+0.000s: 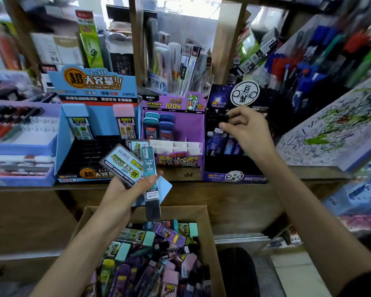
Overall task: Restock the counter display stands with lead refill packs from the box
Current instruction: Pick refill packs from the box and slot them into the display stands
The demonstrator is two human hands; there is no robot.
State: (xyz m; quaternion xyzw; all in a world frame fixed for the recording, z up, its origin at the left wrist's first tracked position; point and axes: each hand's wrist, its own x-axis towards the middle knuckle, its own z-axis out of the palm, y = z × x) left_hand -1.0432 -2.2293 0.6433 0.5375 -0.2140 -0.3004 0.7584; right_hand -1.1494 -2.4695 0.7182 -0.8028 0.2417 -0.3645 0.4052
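Observation:
A cardboard box (212,243) near me holds several lead refill packs (150,260). My left hand (124,194) grips a bunch of packs (124,162) above the box, including a slim teal one (151,185). On the wooden counter stand a blue display stand (94,129), a purple stand (180,133) and a dark purple stand (233,133). My right hand (244,127) pinches a small dark pack (223,117) over the dark purple stand, above the packs standing in its slots.
A lilac tray of pens (19,142) sits left of the blue stand. A scribbled test pad (334,129) lies at the right. Shelves of pens and boxes rise behind the counter (186,175). A dark round object (238,271) sits right of the box.

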